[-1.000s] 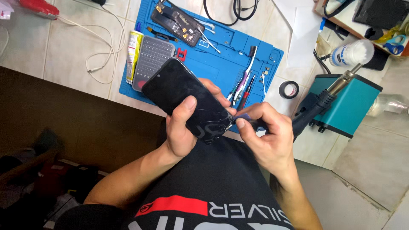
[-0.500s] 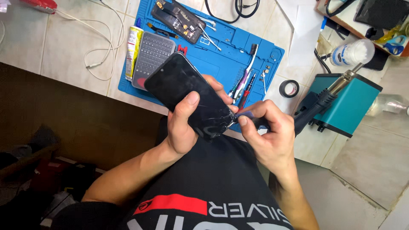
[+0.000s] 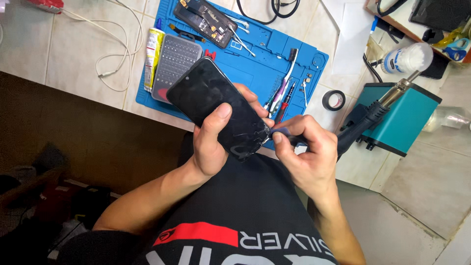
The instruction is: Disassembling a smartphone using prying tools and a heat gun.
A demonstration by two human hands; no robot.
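My left hand [image 3: 212, 142] grips a black smartphone [image 3: 206, 100] with a cracked screen, thumb pressed across the glass. The phone is held above the near edge of a blue work mat [image 3: 255, 68]. My right hand [image 3: 306, 157] pinches a thin dark pry tool [image 3: 282, 132] whose tip touches the phone's lower right edge. Both hands are close to my body, over my black shirt.
On the mat lie a grey bit case [image 3: 176, 64], an opened phone body [image 3: 206, 17], a toothbrush [image 3: 289, 66] and small screwdrivers. A teal hot-air station [image 3: 402, 118] with its nozzle stands at the right, beside a tape roll [image 3: 334, 100]. A white cable [image 3: 110, 44] lies left.
The phone and both hands have shifted slightly up and left in view. The tool's tip stays at the phone's edge, and both grips are unchanged.
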